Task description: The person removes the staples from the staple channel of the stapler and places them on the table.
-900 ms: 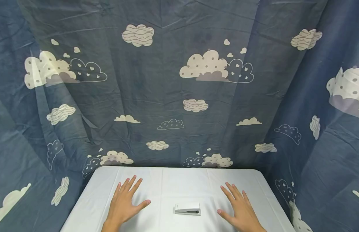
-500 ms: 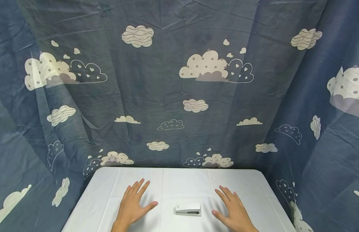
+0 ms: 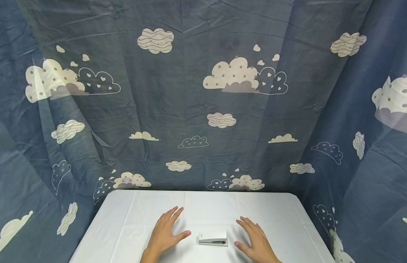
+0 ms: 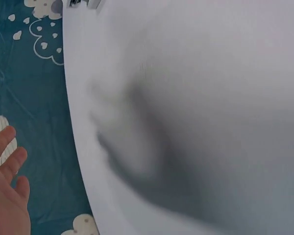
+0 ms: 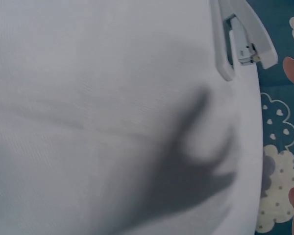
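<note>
A white stapler [image 3: 212, 238] lies on the white table between my two hands, its long side facing me. To its left hovers my left hand [image 3: 164, 233], fingers extended and thumb pointing toward the stapler. My right hand [image 3: 256, 239] is held to the right of it, fingers spread, with the thumb near the stapler's right end. Neither hand touches it. In the right wrist view the stapler [image 5: 242, 36] shows its parted front end, with a metal part inside. Only a small corner of the stapler [image 4: 85, 3] shows at the top of the left wrist view.
The white table [image 3: 124, 223] has rounded far corners and faint fold lines in its cover. Behind it and at both sides hangs a dark blue curtain [image 3: 177, 102] printed with clouds and hearts. Both hands cast shadows on the tabletop.
Both hands have moved inward toward the stapler, the left to the right and the right to the left, and slightly nearer to me. The stapler has stayed in place.
</note>
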Action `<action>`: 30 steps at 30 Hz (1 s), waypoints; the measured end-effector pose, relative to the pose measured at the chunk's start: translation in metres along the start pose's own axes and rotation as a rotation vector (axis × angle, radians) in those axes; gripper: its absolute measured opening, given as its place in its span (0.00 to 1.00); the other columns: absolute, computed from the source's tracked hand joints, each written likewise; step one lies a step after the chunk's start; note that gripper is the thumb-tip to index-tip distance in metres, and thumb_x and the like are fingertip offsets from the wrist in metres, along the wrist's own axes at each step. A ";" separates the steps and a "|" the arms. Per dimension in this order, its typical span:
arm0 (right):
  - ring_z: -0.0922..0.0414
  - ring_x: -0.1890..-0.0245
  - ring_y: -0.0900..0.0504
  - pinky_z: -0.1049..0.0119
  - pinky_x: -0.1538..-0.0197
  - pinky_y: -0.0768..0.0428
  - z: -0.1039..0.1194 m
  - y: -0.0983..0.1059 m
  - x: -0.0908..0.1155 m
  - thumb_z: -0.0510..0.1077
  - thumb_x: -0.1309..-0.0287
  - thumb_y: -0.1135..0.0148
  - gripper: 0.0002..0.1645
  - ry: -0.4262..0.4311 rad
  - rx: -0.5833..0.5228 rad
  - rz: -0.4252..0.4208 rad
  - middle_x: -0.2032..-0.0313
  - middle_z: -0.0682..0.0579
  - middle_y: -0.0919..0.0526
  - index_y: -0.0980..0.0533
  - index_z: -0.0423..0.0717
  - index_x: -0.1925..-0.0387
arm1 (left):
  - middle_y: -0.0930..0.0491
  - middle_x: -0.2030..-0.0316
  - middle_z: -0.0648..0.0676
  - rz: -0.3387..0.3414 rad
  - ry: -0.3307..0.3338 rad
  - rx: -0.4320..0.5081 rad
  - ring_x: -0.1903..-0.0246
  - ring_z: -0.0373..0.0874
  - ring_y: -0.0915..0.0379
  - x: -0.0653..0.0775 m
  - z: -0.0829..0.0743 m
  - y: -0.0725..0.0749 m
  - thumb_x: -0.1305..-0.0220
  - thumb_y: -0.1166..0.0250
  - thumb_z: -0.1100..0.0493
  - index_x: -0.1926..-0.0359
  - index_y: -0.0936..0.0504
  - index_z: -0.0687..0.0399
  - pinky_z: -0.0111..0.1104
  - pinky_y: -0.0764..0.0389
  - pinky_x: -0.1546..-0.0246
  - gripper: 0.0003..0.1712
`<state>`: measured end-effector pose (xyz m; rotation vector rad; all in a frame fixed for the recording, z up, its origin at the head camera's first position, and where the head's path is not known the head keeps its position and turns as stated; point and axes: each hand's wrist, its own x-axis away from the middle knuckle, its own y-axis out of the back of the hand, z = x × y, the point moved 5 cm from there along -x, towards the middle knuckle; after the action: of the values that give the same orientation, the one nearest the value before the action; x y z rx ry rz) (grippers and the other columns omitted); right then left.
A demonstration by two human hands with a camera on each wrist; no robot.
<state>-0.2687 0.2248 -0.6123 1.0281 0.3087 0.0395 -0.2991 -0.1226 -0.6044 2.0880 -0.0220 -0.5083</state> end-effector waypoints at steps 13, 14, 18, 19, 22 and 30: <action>0.44 0.35 0.22 0.37 0.34 0.26 0.002 -0.023 0.000 0.59 0.43 0.26 0.33 0.094 -0.052 -0.082 0.39 0.51 0.17 0.21 0.51 0.40 | 0.28 0.28 0.55 0.122 -0.034 0.114 0.30 0.57 0.31 -0.009 -0.021 -0.043 0.43 0.30 0.28 0.27 0.29 0.39 0.60 0.29 0.33 0.47; 0.45 0.35 0.21 0.38 0.35 0.25 0.003 -0.024 0.000 0.59 0.43 0.26 0.32 0.100 -0.057 -0.082 0.40 0.52 0.16 0.20 0.51 0.40 | 0.28 0.28 0.55 0.132 -0.037 0.130 0.30 0.58 0.31 -0.010 -0.023 -0.046 0.42 0.30 0.29 0.27 0.29 0.40 0.60 0.29 0.33 0.46; 0.42 0.34 0.23 0.36 0.34 0.26 0.001 -0.033 -0.004 0.59 0.43 0.26 0.31 0.035 -0.115 -0.026 0.40 0.52 0.16 0.20 0.52 0.41 | 0.28 0.28 0.54 0.179 -0.039 0.167 0.30 0.57 0.31 -0.011 -0.033 -0.058 0.42 0.30 0.29 0.27 0.28 0.41 0.59 0.28 0.32 0.46; 0.42 0.33 0.23 0.35 0.33 0.27 0.000 -0.036 -0.005 0.60 0.43 0.26 0.31 0.002 -0.129 -0.002 0.39 0.51 0.16 0.20 0.53 0.41 | 0.28 0.28 0.54 0.191 -0.040 0.176 0.29 0.57 0.32 -0.011 -0.036 -0.061 0.42 0.30 0.29 0.27 0.29 0.41 0.59 0.28 0.32 0.46; 0.39 0.32 0.25 0.31 0.33 0.29 -0.002 -0.045 -0.006 0.61 0.44 0.26 0.32 -0.062 -0.161 0.058 0.37 0.47 0.18 0.21 0.54 0.41 | 0.29 0.27 0.52 0.226 -0.040 0.185 0.29 0.57 0.32 -0.011 -0.043 -0.070 0.42 0.30 0.29 0.27 0.29 0.38 0.59 0.28 0.32 0.46; 0.34 0.33 0.26 0.30 0.34 0.29 -0.005 -0.063 -0.003 0.59 0.42 0.27 0.32 -0.117 -0.281 0.116 0.35 0.38 0.22 0.22 0.51 0.39 | 0.30 0.26 0.50 0.304 -0.014 0.253 0.28 0.56 0.33 -0.007 -0.052 -0.091 0.42 0.32 0.28 0.26 0.30 0.38 0.61 0.28 0.32 0.47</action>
<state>-0.2801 0.1956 -0.6675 0.7649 0.1321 0.1237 -0.3036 -0.0293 -0.6529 2.2728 -0.4254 -0.3475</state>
